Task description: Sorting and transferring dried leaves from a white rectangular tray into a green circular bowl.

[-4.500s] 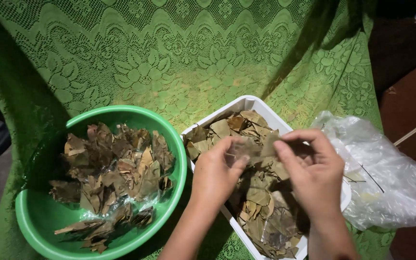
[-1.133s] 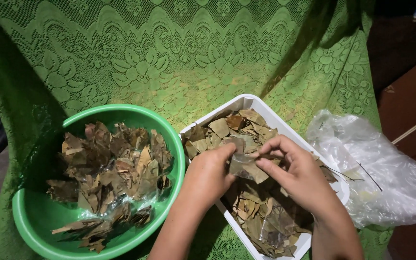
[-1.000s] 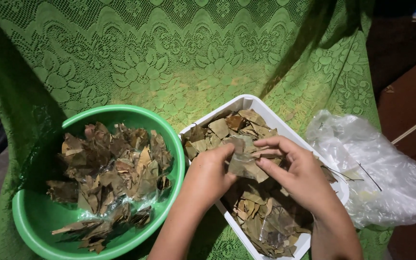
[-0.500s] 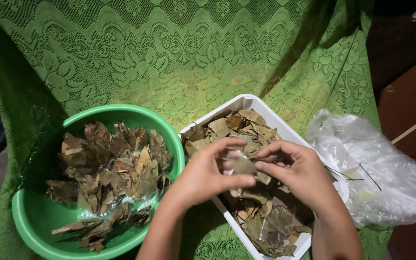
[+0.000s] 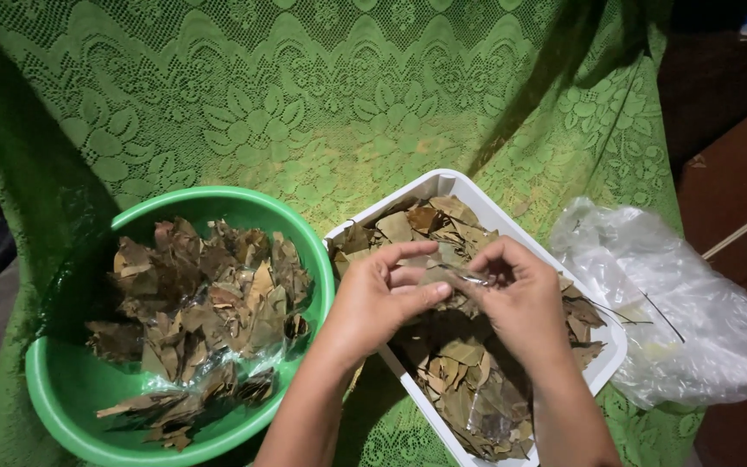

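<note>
My left hand [image 5: 382, 298] and my right hand [image 5: 516, 298] meet over the white tray [image 5: 443, 183], and between them I pinch one dried leaf piece [image 5: 453, 278], brownish green, held just above the heap of dry leaves [image 5: 469, 363] that fills the tray. The left thumb and forefinger are closed on its near edge, with the other fingers curled loosely beneath; the right fingers are bunched tight on the other side, and what looks like a thin pale strip or stem shows at their tips, though I cannot tell just what it is. The leaf looks feather-light and brittle, so I judge that it would crack or crumble under a hard squeeze; a gentle pinch at the edges, close to the rib where it is stiffest, seems the safest hold. It is dry rather than slippery, and I expect it to stay put between fingertips with little pressure. Just beside the tray on my left stands a green bowl [image 5: 54, 406] holding more torn leaves over a bit of clear film. On my right, near the tray's far corner, lies a crumpled clear plastic bag [image 5: 693, 329]. Everything rests on a green lace cloth [image 5: 322, 95].
</note>
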